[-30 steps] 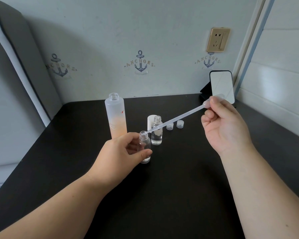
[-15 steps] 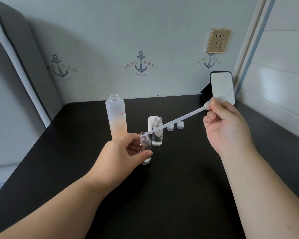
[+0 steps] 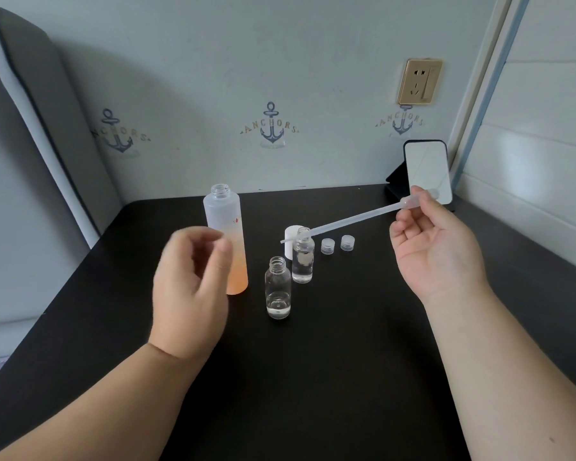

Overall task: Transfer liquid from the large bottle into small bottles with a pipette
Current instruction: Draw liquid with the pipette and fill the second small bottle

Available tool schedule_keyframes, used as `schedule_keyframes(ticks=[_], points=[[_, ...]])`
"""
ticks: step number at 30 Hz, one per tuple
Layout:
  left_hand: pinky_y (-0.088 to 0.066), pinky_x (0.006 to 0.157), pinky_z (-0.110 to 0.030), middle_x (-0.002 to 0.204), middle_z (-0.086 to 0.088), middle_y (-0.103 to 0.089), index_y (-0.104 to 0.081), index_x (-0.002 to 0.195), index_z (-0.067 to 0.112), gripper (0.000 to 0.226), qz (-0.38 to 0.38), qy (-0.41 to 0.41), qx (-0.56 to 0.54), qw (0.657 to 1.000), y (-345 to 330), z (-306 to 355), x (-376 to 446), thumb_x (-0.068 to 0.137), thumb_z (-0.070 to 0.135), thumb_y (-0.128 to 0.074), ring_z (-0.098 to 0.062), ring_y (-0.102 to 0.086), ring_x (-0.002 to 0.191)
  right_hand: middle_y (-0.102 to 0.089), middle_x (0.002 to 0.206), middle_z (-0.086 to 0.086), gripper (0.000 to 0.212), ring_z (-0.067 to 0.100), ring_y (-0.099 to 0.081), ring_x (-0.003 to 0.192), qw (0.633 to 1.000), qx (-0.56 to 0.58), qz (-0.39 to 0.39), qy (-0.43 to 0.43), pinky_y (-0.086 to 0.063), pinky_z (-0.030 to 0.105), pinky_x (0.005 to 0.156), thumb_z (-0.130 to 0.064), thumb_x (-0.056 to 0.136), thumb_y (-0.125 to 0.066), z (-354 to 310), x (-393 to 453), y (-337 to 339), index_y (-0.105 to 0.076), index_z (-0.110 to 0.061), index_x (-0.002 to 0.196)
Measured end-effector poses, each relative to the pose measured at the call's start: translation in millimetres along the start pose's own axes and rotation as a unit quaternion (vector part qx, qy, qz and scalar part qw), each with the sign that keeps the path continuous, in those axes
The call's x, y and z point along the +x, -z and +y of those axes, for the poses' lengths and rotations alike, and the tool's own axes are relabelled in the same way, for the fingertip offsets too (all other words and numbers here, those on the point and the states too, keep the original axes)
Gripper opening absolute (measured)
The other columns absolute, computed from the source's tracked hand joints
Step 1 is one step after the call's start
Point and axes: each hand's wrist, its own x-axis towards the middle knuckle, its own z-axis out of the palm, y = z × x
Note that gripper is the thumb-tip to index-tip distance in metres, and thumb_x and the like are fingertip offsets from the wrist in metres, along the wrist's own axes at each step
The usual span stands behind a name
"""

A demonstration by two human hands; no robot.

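The large frosted bottle [image 3: 226, 227], orange toward its base, stands uncapped on the black table [image 3: 330, 361]. Two small clear bottles stand to its right: the near small bottle [image 3: 278, 287] holds a little liquid, the far small bottle [image 3: 303, 256] holds more. My right hand [image 3: 436, 247] pinches the bulb of a clear plastic pipette [image 3: 346, 219], whose tip hangs in the air above and behind the near small bottle. My left hand [image 3: 192, 284] hovers blurred in front of the large bottle, fingers loosely curled, holding nothing.
A white cap [image 3: 290, 241] stands behind the far small bottle. Two small clear caps [image 3: 328, 246] [image 3: 347, 243] lie to its right. A phone [image 3: 428, 171] leans on a stand at the back right corner. Walls close the table at back and right.
My left hand has let go of the near small bottle and moved left toward the large bottle. The pipette tip has lifted out of that bottle's mouth and moved up and back.
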Motion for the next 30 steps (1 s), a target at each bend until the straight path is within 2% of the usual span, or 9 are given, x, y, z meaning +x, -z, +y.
schedule_keyframes(ticks=[2, 5, 7, 11, 16, 20, 23, 26, 30], points=[[-0.046, 0.076, -0.015, 0.103, 0.02, -0.059, -0.053, 0.112, 0.05, 0.03, 0.025, 0.057, -0.01, 0.998, 1, -5, 6, 0.083, 0.058, -0.059, 0.0, -0.059, 0.094, -0.069, 0.077, 0.003, 0.012, 0.013, -0.063, 0.064, 1.0, 0.001, 0.004, -0.005, -0.051, 0.023, 0.061, -0.011, 0.088, -0.071, 1, 0, 0, -0.073, -0.006, 0.099], [-0.046, 0.084, -0.02, 0.122, 0.022, -0.058, -0.043, 0.142, 0.036, 0.067, -0.06, 0.142, -0.016, 0.988, -4, -18, 13, 0.083, 0.052, -0.071, 0.003, -0.059, 0.108, -0.069, 0.078, 0.003, 0.013, 0.014, -0.065, 0.066, 1.0, -0.001, -0.002, -0.012, -0.052, 0.024, 0.062, -0.011, 0.089, -0.071, 1, 0, 0, -0.073, -0.005, 0.1], [-0.047, 0.081, -0.019, 0.118, 0.025, -0.06, -0.043, 0.141, 0.037, 0.062, -0.102, 0.168, 0.006, 0.98, -8, -22, 14, 0.087, 0.048, -0.072, 0.005, -0.06, 0.106, -0.07, 0.079, 0.004, 0.011, 0.015, -0.067, 0.068, 1.0, -0.004, -0.005, -0.014, -0.053, 0.024, 0.063, -0.011, 0.09, -0.071, 1, 1, 0, -0.073, -0.005, 0.099], [-0.048, 0.072, -0.02, 0.1, 0.022, -0.064, -0.052, 0.118, 0.043, 0.033, -0.098, 0.167, 0.073, 0.978, -12, -27, 14, 0.091, 0.049, -0.069, 0.002, -0.063, 0.092, -0.073, 0.085, 0.004, 0.009, 0.016, -0.07, 0.075, 1.0, -0.013, -0.019, -0.012, -0.055, 0.025, 0.067, -0.013, 0.094, -0.067, 2, 2, 1, -0.072, -0.007, 0.099], [-0.046, 0.068, -0.019, 0.097, 0.026, -0.065, -0.054, 0.114, 0.049, 0.031, -0.097, 0.149, 0.058, 0.982, -10, -25, 13, 0.09, 0.043, -0.073, 0.004, -0.064, 0.089, -0.074, 0.09, 0.002, 0.009, 0.015, -0.072, 0.083, 0.999, -0.015, -0.044, 0.001, -0.056, 0.024, 0.072, -0.017, 0.094, -0.067, 1, 1, 0, -0.072, -0.01, 0.096], [-0.052, 0.072, -0.03, 0.098, 0.031, -0.062, -0.052, 0.101, 0.065, 0.037, -0.111, 0.126, 0.074, 0.983, -9, -17, 11, 0.09, 0.038, -0.073, -0.001, -0.064, 0.086, -0.073, 0.09, -0.001, 0.01, 0.014, -0.072, 0.083, 0.998, -0.013, -0.055, 0.012, -0.055, 0.023, 0.073, -0.018, 0.095, -0.066, 2, 2, 1, -0.068, -0.009, 0.099], [-0.047, 0.07, -0.027, 0.103, 0.034, -0.06, -0.049, 0.098, 0.071, 0.045, -0.115, 0.093, 0.092, 0.985, -9, -11, 10, 0.09, 0.034, -0.073, 0.008, -0.058, 0.091, -0.074, 0.09, 0.0, 0.009, 0.014, -0.072, 0.084, 0.998, -0.018, -0.058, 0.018, -0.055, 0.024, 0.073, -0.018, 0.095, -0.066, 1, 2, 1, -0.068, -0.01, 0.097], [-0.041, 0.071, -0.022, 0.102, 0.03, -0.059, -0.051, 0.1, 0.064, 0.04, -0.118, 0.069, 0.11, 0.984, -9, -11, 10, 0.089, 0.033, -0.073, 0.011, -0.052, 0.096, -0.074, 0.089, 0.0, 0.009, 0.014, -0.071, 0.083, 0.997, -0.032, -0.061, 0.024, -0.056, 0.024, 0.073, -0.018, 0.094, -0.067, 0, 1, 1, -0.071, -0.011, 0.092], [-0.037, 0.073, -0.016, 0.099, 0.02, -0.058, -0.059, 0.116, 0.045, 0.034, -0.112, 0.052, 0.144, 0.982, -8, -15, 10, 0.089, 0.03, -0.073, 0.007, -0.051, 0.098, -0.073, 0.087, 0.001, 0.009, 0.015, -0.071, 0.08, 0.996, -0.053, -0.058, 0.036, -0.055, 0.024, 0.072, -0.017, 0.093, -0.068, 0, 1, 1, -0.074, -0.014, 0.087]])
